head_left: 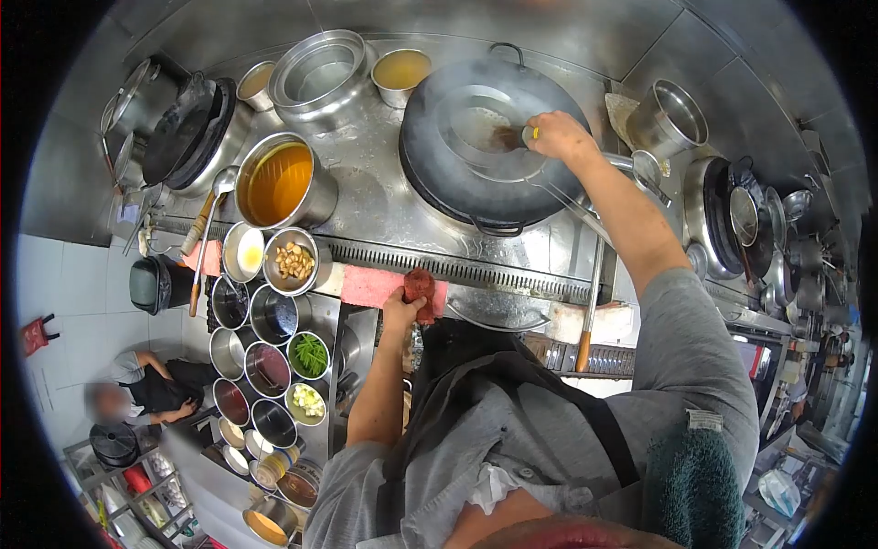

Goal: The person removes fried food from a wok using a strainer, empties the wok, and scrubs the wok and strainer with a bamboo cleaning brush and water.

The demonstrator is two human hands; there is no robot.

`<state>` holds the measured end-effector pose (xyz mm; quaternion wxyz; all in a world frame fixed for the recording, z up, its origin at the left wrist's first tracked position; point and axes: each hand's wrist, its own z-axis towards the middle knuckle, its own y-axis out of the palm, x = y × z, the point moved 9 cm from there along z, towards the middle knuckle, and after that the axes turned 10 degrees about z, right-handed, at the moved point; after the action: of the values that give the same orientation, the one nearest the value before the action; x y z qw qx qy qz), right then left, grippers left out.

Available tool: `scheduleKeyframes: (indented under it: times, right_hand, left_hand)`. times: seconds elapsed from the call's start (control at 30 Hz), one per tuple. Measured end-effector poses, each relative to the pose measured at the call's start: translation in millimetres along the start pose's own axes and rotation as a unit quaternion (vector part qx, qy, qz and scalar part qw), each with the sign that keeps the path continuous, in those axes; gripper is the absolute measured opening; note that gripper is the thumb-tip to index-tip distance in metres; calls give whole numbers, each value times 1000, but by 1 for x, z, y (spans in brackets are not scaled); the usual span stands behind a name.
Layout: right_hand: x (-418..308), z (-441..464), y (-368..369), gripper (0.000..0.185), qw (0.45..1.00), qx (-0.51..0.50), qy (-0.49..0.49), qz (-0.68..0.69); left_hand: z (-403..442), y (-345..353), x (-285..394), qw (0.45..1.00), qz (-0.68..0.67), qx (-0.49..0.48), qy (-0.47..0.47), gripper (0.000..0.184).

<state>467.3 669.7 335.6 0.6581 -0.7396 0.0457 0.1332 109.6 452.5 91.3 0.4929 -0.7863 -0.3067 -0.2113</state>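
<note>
Over the steaming black wok [430, 188], my right hand [560, 139] is closed around what looks like a brush [502, 138], with a yellow part at my fingers. Its brown end reaches down to the wok's wet bottom; the steam blurs it. A round metal rim lies inside the wok, below this hand. At the front edge of the stove, my left hand [400, 311] grips a dark red cloth [420, 287]. Under that cloth a pink towel [370, 286] lies along the edge. A bowl of peeled garlic-like pieces [294, 261] stands left of it.
A pot of orange-brown liquid [280, 186] and a large metal pot [320, 77] stand left of the wok. Ingredient bowls, one with chopped greens [308, 355], fill the lower left. A wooden-handled tool [585, 339] leans at the right. A seated person [151, 389] is at far left.
</note>
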Motion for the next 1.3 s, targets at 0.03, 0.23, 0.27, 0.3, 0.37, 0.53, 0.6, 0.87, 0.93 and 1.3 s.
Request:
scheduleKeyframes:
  times: [0.03,0.23,0.27,0.3,0.37,0.53,0.6,0.87,0.93,1.3]
  right_hand:
    - [2,-3,-4,46,1000,0,2,3]
    - [15,-32,-6,38,996,-16,64,64]
    - [14,-34,-2,39,996,-14,36,80]
    - [11,-36,0,39,995,-12,6,96]
    - [15,-45,-10,40,993,17,7,120]
    - [46,-82,-53,43,986,58,51,148]
    - [73,-111,-75,45,975,130,65,168]
    - [151,-229,-107,47,921,198,149,301]
    - [159,-251,-109,47,907,215,159,325]
    - [167,-312,-114,46,859,263,221,380]
  left_hand:
    - [-2,3,-5,986,-166,-17,-14,41]
    - [-10,-86,75,841,-540,-31,8,47]
    - [5,-111,100,870,-490,-11,59,50]
    - [19,-138,129,918,-377,30,120,54]
    - [47,-175,191,955,-151,136,215,58]
    - [105,-157,338,914,227,131,308,53]
    - [124,-131,372,889,310,94,322,51]
    - [144,-26,409,670,567,-25,478,49]
    - [154,-10,397,683,593,-85,419,49]
    - [155,28,364,546,678,-12,492,21]
